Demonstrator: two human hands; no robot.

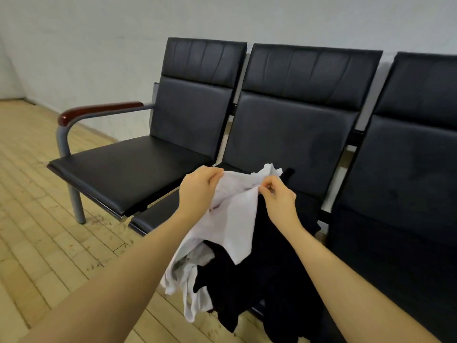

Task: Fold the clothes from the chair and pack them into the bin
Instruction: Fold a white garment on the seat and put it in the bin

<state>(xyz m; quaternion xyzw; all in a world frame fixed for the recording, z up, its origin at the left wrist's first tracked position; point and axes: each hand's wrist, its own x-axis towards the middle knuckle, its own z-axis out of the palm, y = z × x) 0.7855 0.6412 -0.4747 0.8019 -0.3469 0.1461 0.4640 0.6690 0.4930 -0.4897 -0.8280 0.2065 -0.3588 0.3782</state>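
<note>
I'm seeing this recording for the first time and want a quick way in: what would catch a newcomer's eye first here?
First, the two bare hands in the middle: the left hand and right hand each pinch the top edge of a white garment, holding it up. Below it, black clothes lie heaped on the middle seat and spill over its front edge. Behind runs a row of black seats with a reddish wooden armrest at the left end, on a pale wooden floor.

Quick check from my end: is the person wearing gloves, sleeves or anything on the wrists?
Nothing is worn as far as the picture shows. The left hand and right hand are bare, with no gloves, rings, watch or bands. Both forearms are uncovered right down to the bottom edge of the frame, so no sleeve is in view.
</note>
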